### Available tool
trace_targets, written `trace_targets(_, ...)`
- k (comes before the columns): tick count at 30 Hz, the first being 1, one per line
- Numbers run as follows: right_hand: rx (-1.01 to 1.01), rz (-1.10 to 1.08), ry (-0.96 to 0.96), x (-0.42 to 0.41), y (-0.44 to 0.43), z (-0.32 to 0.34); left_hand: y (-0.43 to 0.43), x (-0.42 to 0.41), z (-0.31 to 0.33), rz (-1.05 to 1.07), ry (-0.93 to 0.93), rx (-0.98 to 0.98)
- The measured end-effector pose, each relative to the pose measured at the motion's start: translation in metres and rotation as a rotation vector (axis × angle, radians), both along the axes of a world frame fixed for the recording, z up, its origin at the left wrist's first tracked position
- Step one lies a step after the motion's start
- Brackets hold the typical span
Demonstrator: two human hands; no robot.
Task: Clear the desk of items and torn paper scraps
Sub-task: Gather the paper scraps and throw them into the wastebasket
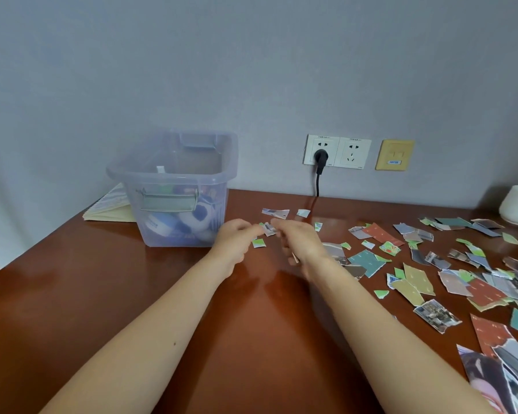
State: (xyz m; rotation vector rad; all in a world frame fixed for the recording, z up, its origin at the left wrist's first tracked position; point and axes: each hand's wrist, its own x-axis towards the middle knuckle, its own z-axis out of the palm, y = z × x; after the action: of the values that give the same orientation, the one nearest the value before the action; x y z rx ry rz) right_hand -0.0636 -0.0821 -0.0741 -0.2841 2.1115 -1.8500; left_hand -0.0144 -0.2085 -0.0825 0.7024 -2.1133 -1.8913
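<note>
Scraps (488,297) all over the right half of the desk (251,324), large ones nearest. Farther out, left hand (237,243) curled, fingertips pinching one small scrap (268,230); right hand (299,243) curled just beside it, too blurred to tell whether holding anything. Best to gather several per pinch, slide thin bits to a stack before lifting, then drop into the bin (162,175) behind, already holding items. Leave no strays by the sockets (337,152) at the back edge.

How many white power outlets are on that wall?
2. The left outlet, with a black plug in it, and the free right outlet beside it, both above the desk. None looks hidden.
</note>
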Motion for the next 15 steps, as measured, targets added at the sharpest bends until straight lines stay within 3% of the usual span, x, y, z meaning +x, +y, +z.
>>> trace_targets(3, 0.335, 0.015, 0.299, -0.026, -0.013, -0.007, -0.006, -0.014, -0.004, -0.094, -0.029, -0.326)
trace_targets(7, 0.79, 0.136, 0.446, -0.052, -0.018, -0.018, -0.02, -0.028, -0.017, -0.178, -0.147, -0.535)
trace_targets(15, 0.927, 0.45, 0.339, -0.066, -0.03, 0.008, -0.028, -0.049, -0.013, -0.249, -0.322, -0.756)
